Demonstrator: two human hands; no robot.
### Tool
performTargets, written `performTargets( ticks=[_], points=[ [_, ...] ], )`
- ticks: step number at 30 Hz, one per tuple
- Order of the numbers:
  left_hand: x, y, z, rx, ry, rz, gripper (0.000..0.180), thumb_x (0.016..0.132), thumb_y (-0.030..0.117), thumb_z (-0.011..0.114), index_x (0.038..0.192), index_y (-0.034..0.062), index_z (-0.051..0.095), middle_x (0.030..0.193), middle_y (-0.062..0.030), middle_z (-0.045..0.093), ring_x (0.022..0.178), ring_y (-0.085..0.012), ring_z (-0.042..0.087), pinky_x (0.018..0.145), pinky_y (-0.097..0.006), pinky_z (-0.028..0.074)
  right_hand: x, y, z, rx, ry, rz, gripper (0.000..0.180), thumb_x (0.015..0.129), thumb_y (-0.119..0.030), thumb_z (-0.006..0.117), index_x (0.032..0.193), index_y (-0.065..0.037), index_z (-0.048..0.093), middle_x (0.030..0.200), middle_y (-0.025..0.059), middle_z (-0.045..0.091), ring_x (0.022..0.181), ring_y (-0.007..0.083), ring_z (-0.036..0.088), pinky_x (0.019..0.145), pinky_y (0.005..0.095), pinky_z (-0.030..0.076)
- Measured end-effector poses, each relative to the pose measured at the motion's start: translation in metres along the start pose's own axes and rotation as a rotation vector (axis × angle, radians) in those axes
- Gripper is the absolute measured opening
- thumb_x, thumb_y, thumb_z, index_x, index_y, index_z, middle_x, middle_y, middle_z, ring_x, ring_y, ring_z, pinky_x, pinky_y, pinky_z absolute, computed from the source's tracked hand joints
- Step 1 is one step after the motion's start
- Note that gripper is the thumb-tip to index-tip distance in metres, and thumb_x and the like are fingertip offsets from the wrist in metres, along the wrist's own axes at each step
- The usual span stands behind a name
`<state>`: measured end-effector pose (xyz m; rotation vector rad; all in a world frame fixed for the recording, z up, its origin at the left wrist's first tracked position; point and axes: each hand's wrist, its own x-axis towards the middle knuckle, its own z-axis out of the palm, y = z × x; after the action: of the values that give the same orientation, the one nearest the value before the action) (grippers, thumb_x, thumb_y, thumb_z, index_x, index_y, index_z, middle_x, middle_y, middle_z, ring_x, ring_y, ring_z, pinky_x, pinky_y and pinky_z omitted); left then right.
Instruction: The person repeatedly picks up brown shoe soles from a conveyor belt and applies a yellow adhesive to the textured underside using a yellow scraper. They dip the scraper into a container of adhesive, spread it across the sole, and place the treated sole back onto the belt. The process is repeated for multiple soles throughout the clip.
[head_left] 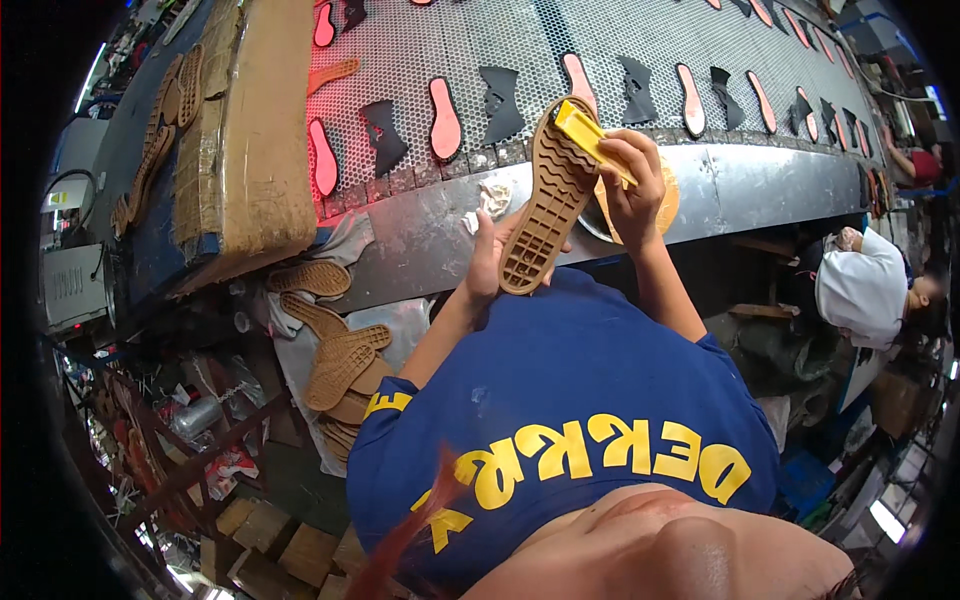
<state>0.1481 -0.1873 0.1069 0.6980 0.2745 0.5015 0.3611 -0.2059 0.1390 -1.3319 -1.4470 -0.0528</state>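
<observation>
My left hand (487, 252) is closed around the lower edge of a brown shoe sole (545, 200), which is tilted upright with its grid-patterned face showing. My right hand (636, 182) grips a yellow brush (582, 130) whose broad head lies against the upper end of the sole. Its bristles, if any, are hidden. Just behind my right hand sits a round container (668, 205) with a yellowish-orange inside, partly covered by the hand. A crumpled white rag (488, 205) lies on the metal ledge by my left hand.
A perforated conveyor belt (600, 30) carries pink-topped soles and black upper pieces (500, 105) beyond a metal ledge (770, 185). Brown soles (345, 365) are stacked at my left, below a cardboard box edge (268, 130). Another person in white (862, 285) sits at the right.
</observation>
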Motion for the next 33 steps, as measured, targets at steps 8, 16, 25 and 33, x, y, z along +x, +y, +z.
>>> performTargets(
  ticks=[8, 16, 25, 33],
  points=[
    [0.000, 0.003, -0.005, -0.070, 0.015, -0.023, 0.102, 0.083, 0.083, 0.012, 0.145, 0.0043, 0.033, 0.102, -0.0220, 0.064, 0.061, -0.0199, 0.064, 0.049, -0.027, 0.052, -0.007, 0.009, -0.015, 0.218, -0.200, 0.033, 0.032, 0.094, -0.030, 0.060, 0.102, 0.001, 0.063, 0.111, 0.0149, 0.062, 0.103, 0.0280, 0.061, 0.090, 0.0364, 0.047],
    [0.005, 0.003, -0.004, -0.155, 0.037, -0.019, 0.099, 0.085, 0.081, 0.009, 0.142, 0.0040, 0.037, 0.101, -0.0230, 0.064, 0.060, -0.0227, 0.064, 0.047, -0.028, 0.053, -0.014, 0.003, -0.027, 0.319, -0.329, 0.111, 0.027, 0.093, -0.026, 0.060, 0.103, -0.001, 0.064, 0.111, 0.0136, 0.062, 0.107, 0.0276, 0.059, 0.092, 0.0357, 0.045],
    [0.024, 0.000, -0.001, -0.157, 0.178, -0.029, 0.094, 0.088, 0.078, 0.010, 0.139, 0.0045, 0.038, 0.106, -0.0194, 0.062, 0.063, -0.0271, 0.064, 0.040, -0.033, 0.050, -0.036, -0.034, -0.023, 0.137, -0.346, 0.072, 0.025, 0.082, -0.014, 0.072, 0.102, -0.002, 0.062, 0.108, 0.0138, 0.059, 0.098, 0.0314, 0.062, 0.083, 0.0380, 0.052],
    [0.039, 0.001, 0.008, -0.114, 0.398, -0.022, 0.086, 0.090, 0.074, 0.008, 0.133, 0.0092, 0.045, 0.100, -0.0143, 0.066, 0.067, -0.0215, 0.066, 0.042, -0.031, 0.052, -0.045, -0.047, -0.027, 0.192, -0.409, -0.005, 0.028, 0.082, -0.016, 0.072, 0.103, -0.002, 0.059, 0.109, 0.0161, 0.059, 0.097, 0.0334, 0.062, 0.082, 0.0395, 0.052]
  ],
)
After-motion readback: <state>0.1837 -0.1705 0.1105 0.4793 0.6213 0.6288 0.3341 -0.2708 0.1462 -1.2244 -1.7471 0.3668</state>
